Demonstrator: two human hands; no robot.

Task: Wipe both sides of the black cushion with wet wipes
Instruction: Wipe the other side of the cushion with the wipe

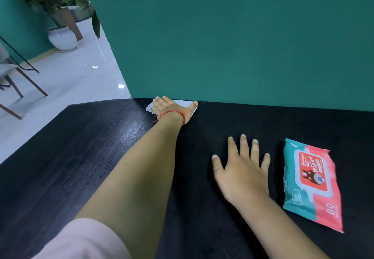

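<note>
Fingers [243, 143] of the right hand [242, 173] lie spread flat on the black cushion [202, 208], probably to stop it sliding. It covers the dark table [81, 147] up to the far wall. The wipes pack [312, 182] rests just right, within reach. The left hand [172, 107], fingers straight, presses a wet wipe [149, 108] on the far edge.

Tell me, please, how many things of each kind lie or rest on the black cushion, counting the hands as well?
Loose wipes: 1, a thin white wet wipe
Wipe packs: 1, a teal and pink plastic pack of wet wipes
Hands: 2, the left hand pressing that wipe, the right hand flat on the black fabric cushion
Total: 4
</note>
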